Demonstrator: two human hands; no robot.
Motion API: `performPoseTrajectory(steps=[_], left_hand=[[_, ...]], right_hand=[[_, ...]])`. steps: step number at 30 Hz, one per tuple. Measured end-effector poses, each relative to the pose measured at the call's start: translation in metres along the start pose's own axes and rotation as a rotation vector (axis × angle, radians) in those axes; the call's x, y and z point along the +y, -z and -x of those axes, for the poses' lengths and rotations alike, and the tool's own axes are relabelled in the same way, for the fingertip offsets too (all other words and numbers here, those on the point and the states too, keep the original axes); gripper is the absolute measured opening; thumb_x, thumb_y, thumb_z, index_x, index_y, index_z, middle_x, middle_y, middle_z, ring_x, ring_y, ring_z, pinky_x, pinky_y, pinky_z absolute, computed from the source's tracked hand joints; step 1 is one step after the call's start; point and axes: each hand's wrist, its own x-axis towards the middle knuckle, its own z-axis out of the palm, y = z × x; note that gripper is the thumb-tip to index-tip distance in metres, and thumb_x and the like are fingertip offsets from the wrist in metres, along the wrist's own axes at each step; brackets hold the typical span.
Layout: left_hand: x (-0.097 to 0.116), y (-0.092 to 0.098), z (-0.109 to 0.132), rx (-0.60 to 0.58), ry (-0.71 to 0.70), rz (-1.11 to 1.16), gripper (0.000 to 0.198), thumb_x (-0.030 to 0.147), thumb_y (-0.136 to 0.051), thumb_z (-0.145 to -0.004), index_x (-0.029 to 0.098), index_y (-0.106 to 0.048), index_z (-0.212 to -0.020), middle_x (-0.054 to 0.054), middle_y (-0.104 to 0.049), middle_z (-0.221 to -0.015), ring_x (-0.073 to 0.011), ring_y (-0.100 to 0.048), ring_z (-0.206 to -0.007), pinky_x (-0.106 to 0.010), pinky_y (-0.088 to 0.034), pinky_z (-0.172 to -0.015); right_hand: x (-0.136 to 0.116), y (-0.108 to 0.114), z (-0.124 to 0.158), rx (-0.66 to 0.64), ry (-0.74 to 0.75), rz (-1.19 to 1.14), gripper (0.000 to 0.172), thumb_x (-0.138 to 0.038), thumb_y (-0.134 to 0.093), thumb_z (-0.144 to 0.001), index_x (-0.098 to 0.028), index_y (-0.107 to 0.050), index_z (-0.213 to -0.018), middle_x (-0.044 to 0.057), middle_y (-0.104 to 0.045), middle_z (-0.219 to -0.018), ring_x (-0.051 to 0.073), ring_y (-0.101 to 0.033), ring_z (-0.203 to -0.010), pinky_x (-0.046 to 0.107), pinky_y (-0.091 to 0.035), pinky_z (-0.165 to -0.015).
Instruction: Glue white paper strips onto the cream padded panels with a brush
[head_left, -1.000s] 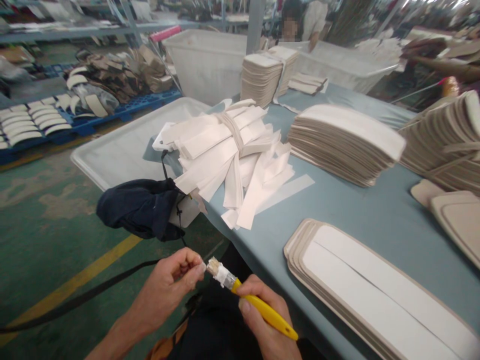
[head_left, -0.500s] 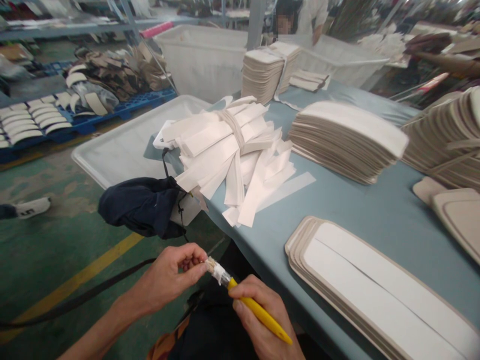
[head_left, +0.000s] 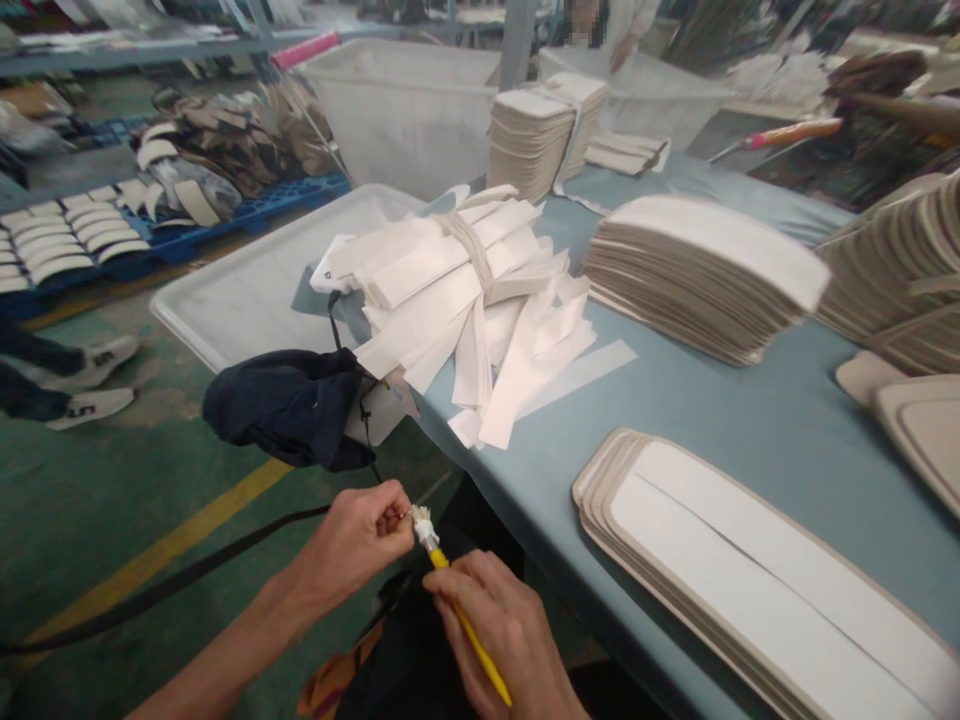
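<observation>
My right hand [head_left: 499,620] is wrapped around the yellow handle of a paintbrush [head_left: 478,648], which points up and to the left. White material is wrapped or caked around the lower bristles, next to the metal band. With thumb and fingers pinched together, my left hand [head_left: 373,525] is at the bristle tips; anything finer between its fingertips is too small to make out. Both hands are in front of my lap, beside the edge of the blue-grey covered table [head_left: 697,400].
White strips [head_left: 442,290], partly tied in a bundle, lie on the table's left corner. Stacks of curved panels [head_left: 697,280] and long white-topped boards [head_left: 735,560] sit to the right. A dark blue bag [head_left: 285,405] hangs at the corner. Another person's feet [head_left: 94,385] are at left.
My right hand has moved left and turned the brush more upright. My left hand stays at the bristles, its fingers curled tighter. At left, the other person's feet have come further into view.
</observation>
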Motion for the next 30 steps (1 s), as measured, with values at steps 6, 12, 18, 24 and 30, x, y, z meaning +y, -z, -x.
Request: performPoseTrajectory(steps=[6,12,18,24,30], left_hand=[[-0.025,-0.019,0.000,0.003,0.044,-0.050,0.008,0.025,-0.057,-0.075,0.022,-0.060,-0.068,0.005,-0.058,-0.058,-0.0115,-0.051,-0.054,-0.023,-0.035,-0.056],[-0.082,0.028,0.003,0.143,0.211,-0.098,0.012,0.028,-0.059,-0.070,0.024,-0.051,-0.062,0.005,-0.049,-0.052,-0.0131,-0.044,-0.052,-0.025,-0.028,-0.056],[-0.080,0.043,0.033,0.054,0.267,0.052,0.028,0.048,-0.057,-0.080,0.022,-0.061,-0.072,0.003,-0.058,-0.061,-0.0157,-0.054,-0.057,-0.025,-0.041,-0.056],[-0.043,0.033,0.055,0.071,0.277,0.175,0.040,0.057,-0.050,-0.091,0.021,-0.067,-0.091,0.000,-0.065,-0.072,-0.0168,-0.060,-0.063,-0.026,-0.049,-0.060],[-0.035,0.041,0.056,0.089,0.284,0.149,0.038,0.054,-0.054,-0.091,0.020,-0.071,-0.090,-0.002,-0.069,-0.074,-0.0176,-0.063,-0.067,-0.027,-0.050,-0.064]], right_hand=[[0.003,-0.013,0.007,-0.027,-0.088,-0.078,0.027,-0.008,-0.048,-0.100,-0.025,-0.065,-0.113,0.005,-0.068,-0.094,0.019,-0.069,-0.085,0.025,-0.051,-0.074],[0.001,-0.021,0.012,0.117,-0.226,-0.326,0.015,-0.020,-0.057,-0.102,-0.024,-0.071,-0.100,0.001,-0.067,-0.084,0.013,-0.066,-0.072,0.021,-0.048,-0.068],[0.012,-0.045,-0.013,0.208,-0.738,-0.873,0.048,-0.065,-0.075,-0.087,-0.018,-0.077,-0.100,0.005,-0.072,-0.078,0.016,-0.066,-0.068,0.026,-0.053,-0.065],[0.015,-0.058,-0.027,0.075,-0.735,-1.022,0.061,-0.072,-0.079,-0.081,-0.016,-0.077,-0.105,0.007,-0.075,-0.076,0.014,-0.064,-0.064,0.026,-0.053,-0.063],[0.015,-0.058,-0.021,0.023,-0.724,-0.952,0.058,-0.070,-0.077,-0.083,-0.016,-0.079,-0.103,0.007,-0.075,-0.077,0.015,-0.065,-0.067,0.027,-0.054,-0.066]])
